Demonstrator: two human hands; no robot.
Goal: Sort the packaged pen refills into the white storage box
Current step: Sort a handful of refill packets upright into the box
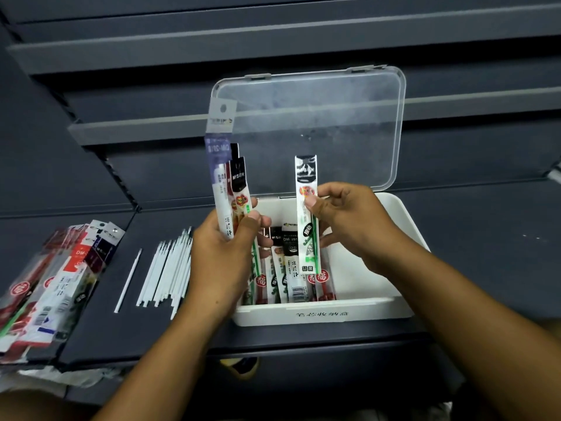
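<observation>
Left hand: your left hand (223, 259) is clenched round a bundle of refill packets (226, 183), thumb across their lower ends. The bundle stands nearly upright, and most of its length rises above your fist, over the box's left end.
Right hand: your right hand (349, 220) pinches a single packet (306, 205) between thumb and fingertips, about a third of the way down it. Its black-printed top sticks up above the pinch; its lower end hangs down over the box interior.
White storage box: the white storage box (321, 314) sits on the dark shelf (485, 238) below both hands, its clear lid (318, 126) tilted up behind.
Packets in the box: the packets in the box (290, 278) lie side by side in its left half, directly under the single packet.
Left of box: loose white refills (165, 268) lie in a row just beside the box; a pile of packets (54, 278) lies further left.
</observation>
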